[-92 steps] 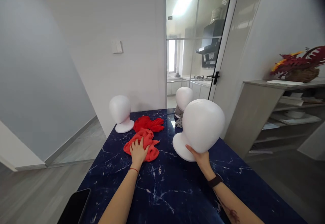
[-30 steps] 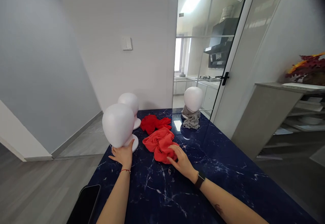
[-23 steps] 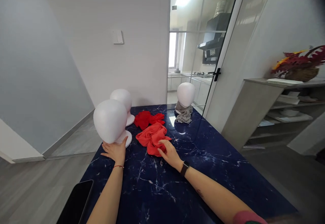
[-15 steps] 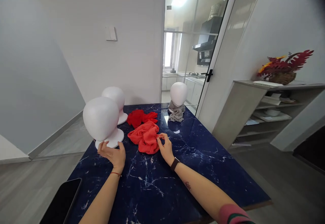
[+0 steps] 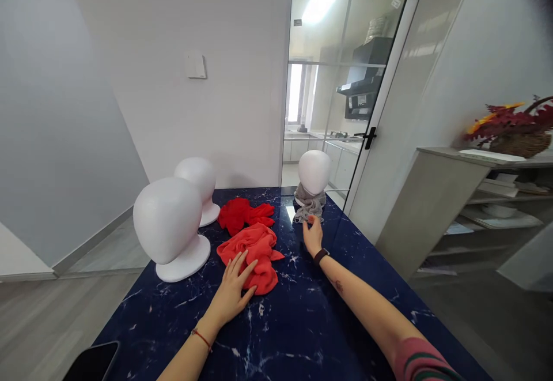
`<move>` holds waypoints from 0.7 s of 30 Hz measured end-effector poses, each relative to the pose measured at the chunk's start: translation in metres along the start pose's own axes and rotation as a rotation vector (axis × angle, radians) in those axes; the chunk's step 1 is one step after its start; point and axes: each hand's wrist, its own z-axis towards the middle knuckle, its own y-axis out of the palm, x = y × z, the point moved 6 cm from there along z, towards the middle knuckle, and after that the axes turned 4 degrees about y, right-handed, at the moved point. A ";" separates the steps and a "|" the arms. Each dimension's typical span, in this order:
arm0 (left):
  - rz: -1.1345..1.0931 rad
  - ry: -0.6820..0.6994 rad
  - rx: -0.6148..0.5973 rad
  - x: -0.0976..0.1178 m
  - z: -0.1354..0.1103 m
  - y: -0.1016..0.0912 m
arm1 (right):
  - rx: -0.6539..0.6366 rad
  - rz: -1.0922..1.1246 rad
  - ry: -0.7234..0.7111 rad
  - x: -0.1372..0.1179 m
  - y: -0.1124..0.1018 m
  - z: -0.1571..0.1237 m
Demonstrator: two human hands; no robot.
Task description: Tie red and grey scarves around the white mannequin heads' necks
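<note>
My left hand (image 5: 235, 286) lies on the crumpled coral-red scarf (image 5: 254, 242), its fingers spread over the front left of the cloth. My right hand (image 5: 314, 237) is at the lower end of the grey scarf (image 5: 309, 201), fingertips bent against its edge in what looks like a pinch. That scarf is wrapped round the neck of a white foam head (image 5: 314, 170) at the far right. Behind the coral one lies a brighter red scarf (image 5: 237, 215). Two bare white heads stand at the left, a nearer one (image 5: 167, 219) and a farther one (image 5: 196, 179).
Everything stands on a dark blue marbled table (image 5: 294, 335). At its lower left is a black phone (image 5: 93, 362). A glass door (image 5: 328, 98) is behind the table; a shelf unit (image 5: 432, 196) with a flower basket (image 5: 521, 142) stands at the right.
My left hand has left the base of the nearer foam head and come down onto the coral-red scarf. My right hand has let go of that scarf and reached forward to the grey one.
</note>
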 end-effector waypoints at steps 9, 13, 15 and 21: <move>-0.083 -0.106 -0.008 -0.022 0.001 0.017 | -0.137 -0.362 -0.071 0.015 0.030 0.108; -0.162 -0.157 0.009 -0.026 0.002 0.018 | -0.132 -0.463 -0.005 0.024 0.037 0.114; -0.182 -0.180 0.020 -0.028 0.003 0.019 | -0.131 -0.482 0.031 0.027 0.037 0.117; -0.126 -0.196 0.017 -0.031 0.004 0.019 | -0.105 -0.352 0.000 0.015 0.013 0.120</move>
